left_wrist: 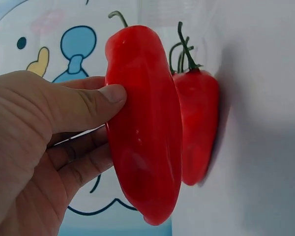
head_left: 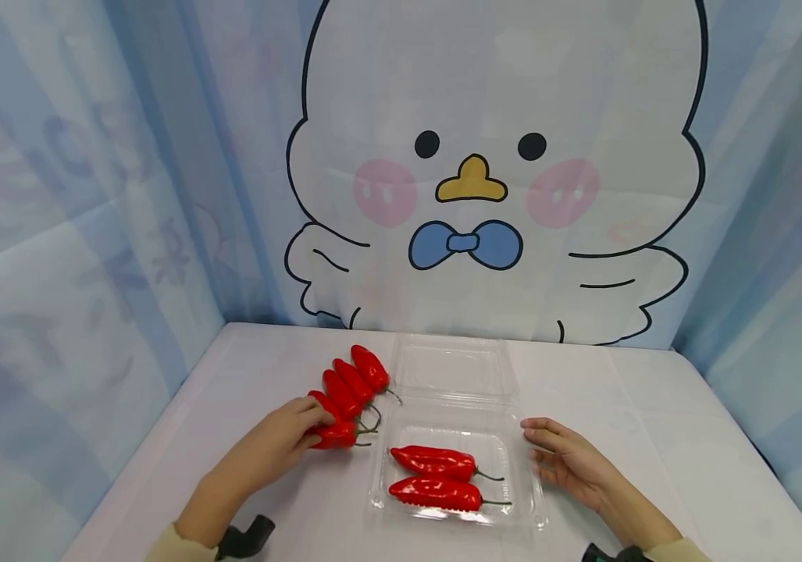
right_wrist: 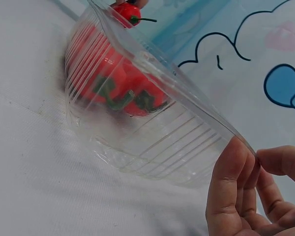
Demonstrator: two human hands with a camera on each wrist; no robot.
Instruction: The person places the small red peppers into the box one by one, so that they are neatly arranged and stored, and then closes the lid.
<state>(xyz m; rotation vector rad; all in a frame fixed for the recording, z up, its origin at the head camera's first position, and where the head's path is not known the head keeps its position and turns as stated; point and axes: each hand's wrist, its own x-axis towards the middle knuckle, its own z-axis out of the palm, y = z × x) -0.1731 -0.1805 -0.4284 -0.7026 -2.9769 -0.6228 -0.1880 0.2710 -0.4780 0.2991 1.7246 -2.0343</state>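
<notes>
My left hand (head_left: 281, 441) pinches a red chili pepper (left_wrist: 142, 128) between thumb and fingers, its green stem upward in the left wrist view. Several more red peppers (head_left: 353, 380) lie slanted in a row just beyond that hand, the nearest partly hidden by the fingers. To the right stands a clear plastic clamshell box (head_left: 495, 443), its lid folded back. Two red peppers (head_left: 436, 493) lie side by side inside it, stems to the right. At the box's right side, my right hand (head_left: 569, 467) pinches the rim between thumb and fingertips, seen in the right wrist view.
The open lid (head_left: 453, 371) lies flat on the white table (head_left: 625, 398) toward its back edge. Behind and beside the table hang blue and white curtains (head_left: 155, 195) with a cartoon bird print.
</notes>
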